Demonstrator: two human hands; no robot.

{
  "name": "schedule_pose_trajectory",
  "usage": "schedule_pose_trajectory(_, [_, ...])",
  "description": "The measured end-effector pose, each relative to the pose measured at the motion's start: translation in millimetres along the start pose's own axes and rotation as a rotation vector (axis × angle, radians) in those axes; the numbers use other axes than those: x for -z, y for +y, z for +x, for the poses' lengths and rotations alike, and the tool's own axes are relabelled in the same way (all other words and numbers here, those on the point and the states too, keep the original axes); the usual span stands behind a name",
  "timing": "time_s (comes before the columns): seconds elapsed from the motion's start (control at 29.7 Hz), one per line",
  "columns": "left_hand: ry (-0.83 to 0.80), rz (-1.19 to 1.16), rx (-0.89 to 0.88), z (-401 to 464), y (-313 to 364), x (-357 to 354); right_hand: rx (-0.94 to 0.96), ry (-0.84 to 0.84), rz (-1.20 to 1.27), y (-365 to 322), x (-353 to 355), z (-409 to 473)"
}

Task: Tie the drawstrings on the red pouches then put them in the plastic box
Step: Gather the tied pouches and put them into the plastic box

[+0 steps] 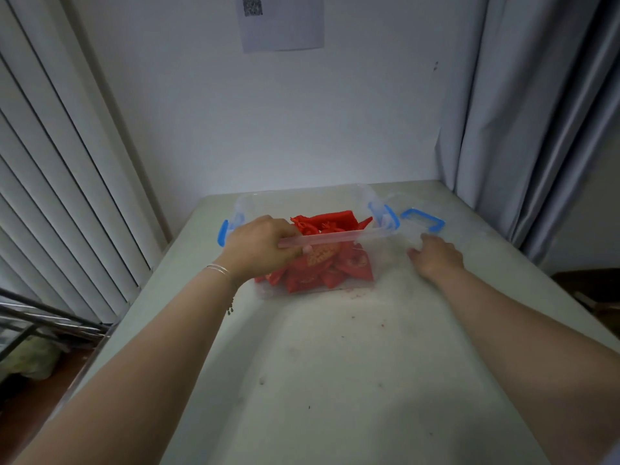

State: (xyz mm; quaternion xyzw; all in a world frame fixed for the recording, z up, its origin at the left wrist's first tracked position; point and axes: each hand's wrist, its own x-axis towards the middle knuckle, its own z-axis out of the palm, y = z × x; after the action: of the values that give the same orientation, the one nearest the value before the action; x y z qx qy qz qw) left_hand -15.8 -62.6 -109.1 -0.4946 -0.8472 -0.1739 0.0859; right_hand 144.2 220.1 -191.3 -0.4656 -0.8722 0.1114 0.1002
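White wall and grey curtains back the pale, speckled tabletop (335,357) where my clear plastic box with blue latches (377,209) sits, piled with red fabric pouches (322,270). My left hand (258,246) grips the box's near rim, fingers curled over it. My right hand (436,255) rests loosely spread on the transparent lid (407,234) beside the box.
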Motion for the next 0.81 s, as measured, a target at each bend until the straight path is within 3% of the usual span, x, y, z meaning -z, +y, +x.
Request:
schedule_pose_trajectory(0.13, [-0.073,0.108,0.005,3.8,0.2,0.7,0.024,0.09,-0.214,3.7,-3.0,-9.1])
schedule_pose_trajectory(0.24, [-0.032,-0.013,0.039,3.8,1.6,2.2,0.024,0.121,-0.22,0.4,-4.4,-13.2])
schedule_pose_trajectory(0.34, [0.091,-0.23,0.048,2.8,-2.0,2.7,-0.018,0.327,-0.03,-3.9,1.7,-13.8])
schedule_pose_trajectory(0.44, [0.199,-0.39,0.059,2.5,-1.7,3.1,-0.045,0.496,0.313,-15.4,21.4,-12.6])
schedule_pose_trajectory(0.5, [0.279,-0.488,0.082,3.2,-0.4,2.6,0.098,0.564,0.539,-25.4,38.9,-14.2])
schedule_pose_trajectory(0.57, [0.406,-0.619,0.118,2.6,-2.7,2.2,0.33,0.585,0.617,-35.5,55.3,-20.3])
schedule_pose_trajectory(0.71, [0.769,-0.759,0.392,1.2,-5.7,6.3,0.672,0.455,0.481,-56.4,71.8,-40.5])
schedule_pose_trajectory(0.81, [0.733,-0.9,0.658,0.7,-9.0,15.2,0.794,0.362,0.318,-72.5,70.0,-54.4])
